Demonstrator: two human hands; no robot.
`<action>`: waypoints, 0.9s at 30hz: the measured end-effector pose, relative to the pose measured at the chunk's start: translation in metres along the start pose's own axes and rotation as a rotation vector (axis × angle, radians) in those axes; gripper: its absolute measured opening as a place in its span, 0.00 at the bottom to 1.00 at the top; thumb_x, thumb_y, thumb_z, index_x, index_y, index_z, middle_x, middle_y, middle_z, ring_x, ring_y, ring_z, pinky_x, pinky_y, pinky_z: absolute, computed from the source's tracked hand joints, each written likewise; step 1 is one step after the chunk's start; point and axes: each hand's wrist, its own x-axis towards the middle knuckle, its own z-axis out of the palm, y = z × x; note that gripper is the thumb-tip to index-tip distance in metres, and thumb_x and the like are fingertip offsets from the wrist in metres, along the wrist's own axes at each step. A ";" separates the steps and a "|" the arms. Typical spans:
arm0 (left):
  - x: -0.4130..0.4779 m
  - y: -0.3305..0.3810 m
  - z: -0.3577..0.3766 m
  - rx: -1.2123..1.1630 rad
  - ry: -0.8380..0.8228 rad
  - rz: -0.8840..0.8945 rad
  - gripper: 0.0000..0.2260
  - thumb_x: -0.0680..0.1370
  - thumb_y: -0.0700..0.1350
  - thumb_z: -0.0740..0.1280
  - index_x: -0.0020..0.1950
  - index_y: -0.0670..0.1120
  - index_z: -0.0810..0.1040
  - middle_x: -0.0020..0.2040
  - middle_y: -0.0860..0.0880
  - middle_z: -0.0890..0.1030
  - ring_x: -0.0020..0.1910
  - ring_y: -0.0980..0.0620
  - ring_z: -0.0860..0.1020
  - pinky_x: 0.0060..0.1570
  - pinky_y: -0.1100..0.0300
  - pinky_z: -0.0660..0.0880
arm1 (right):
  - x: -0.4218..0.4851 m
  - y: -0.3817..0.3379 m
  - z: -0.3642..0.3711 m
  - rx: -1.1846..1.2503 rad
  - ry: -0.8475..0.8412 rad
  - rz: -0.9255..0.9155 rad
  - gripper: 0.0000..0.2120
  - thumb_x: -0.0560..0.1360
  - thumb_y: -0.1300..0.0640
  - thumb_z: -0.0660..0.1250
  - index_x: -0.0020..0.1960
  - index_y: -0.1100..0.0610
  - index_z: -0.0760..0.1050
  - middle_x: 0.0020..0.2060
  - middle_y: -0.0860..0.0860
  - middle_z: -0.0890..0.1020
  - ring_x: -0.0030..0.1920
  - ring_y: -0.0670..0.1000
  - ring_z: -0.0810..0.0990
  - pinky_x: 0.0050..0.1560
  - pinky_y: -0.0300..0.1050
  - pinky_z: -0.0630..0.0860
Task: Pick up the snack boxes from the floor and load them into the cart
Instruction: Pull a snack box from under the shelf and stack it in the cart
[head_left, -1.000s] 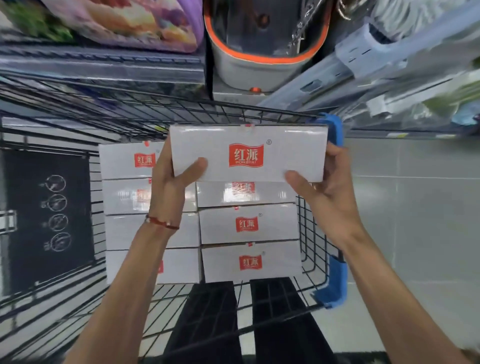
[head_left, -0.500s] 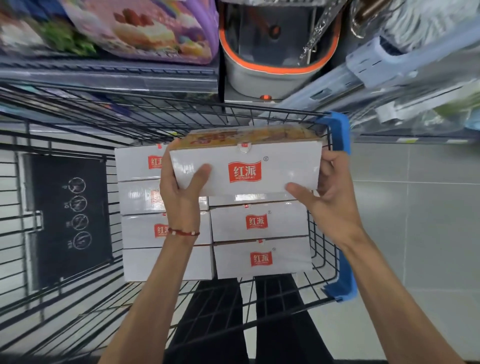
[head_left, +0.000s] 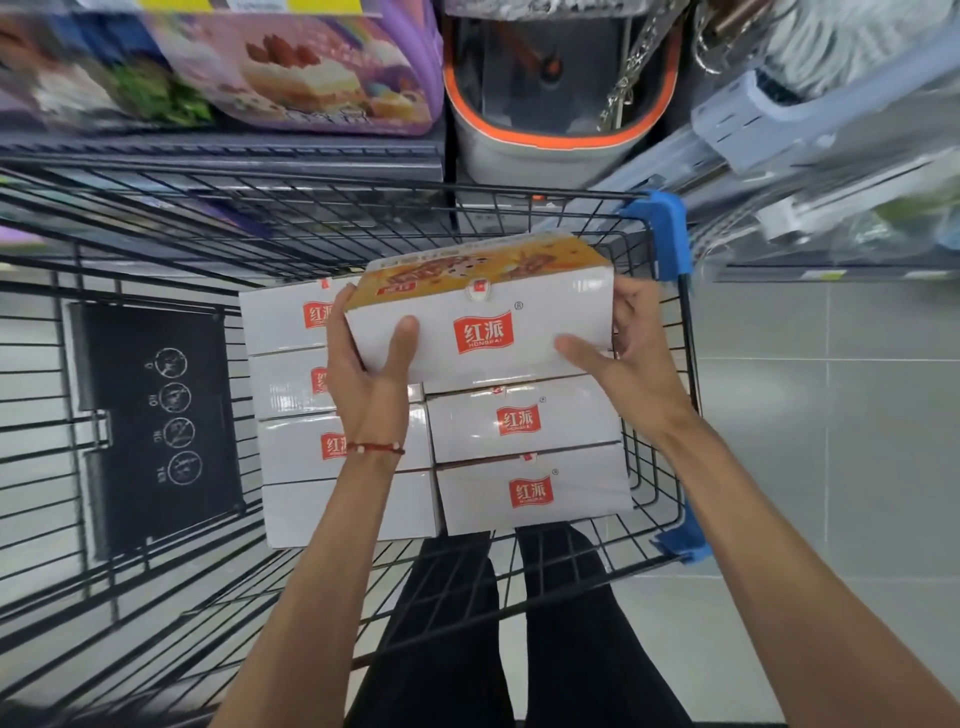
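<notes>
I see my left hand (head_left: 366, 364) and right hand (head_left: 631, 351) each gripping one end of a white cardboard snack box with a red logo (head_left: 550, 312). It is tilted over the matching stacked white boxes (head_left: 566, 421) inside the black wire cart (head_left: 687, 374).

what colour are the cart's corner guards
Blue plastic corner guards on the black wire cart, head view.

A white snack box (head_left: 483, 332), marked with a red logo on its side and printed orange on top, is held tilted above the black wire cart (head_left: 311, 228), gripped at its ends by the left hand (head_left: 363, 369) and right hand (head_left: 631, 353). Beneath it, matching white boxes (head_left: 530, 493) are packed in two columns inside the cart.
</notes>
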 end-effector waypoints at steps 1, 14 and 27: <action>0.003 0.000 0.001 0.010 0.008 -0.004 0.26 0.78 0.46 0.72 0.74 0.47 0.67 0.67 0.45 0.78 0.64 0.48 0.79 0.58 0.52 0.80 | 0.002 -0.002 0.003 0.036 0.001 0.009 0.30 0.76 0.62 0.75 0.70 0.56 0.61 0.69 0.51 0.76 0.67 0.46 0.78 0.61 0.47 0.81; 0.047 0.016 0.046 0.460 0.060 -0.047 0.24 0.75 0.67 0.65 0.68 0.58 0.76 0.49 0.61 0.81 0.51 0.54 0.81 0.57 0.52 0.78 | 0.044 0.007 -0.005 0.095 0.067 0.094 0.27 0.83 0.52 0.67 0.79 0.48 0.62 0.67 0.47 0.80 0.63 0.46 0.81 0.61 0.46 0.81; 0.037 0.014 0.063 0.388 0.052 -0.115 0.18 0.83 0.53 0.60 0.74 0.53 0.72 0.50 0.63 0.74 0.54 0.57 0.72 0.59 0.60 0.68 | 0.020 0.014 -0.015 0.114 0.176 0.062 0.26 0.83 0.53 0.68 0.78 0.43 0.65 0.67 0.46 0.80 0.67 0.50 0.80 0.67 0.59 0.78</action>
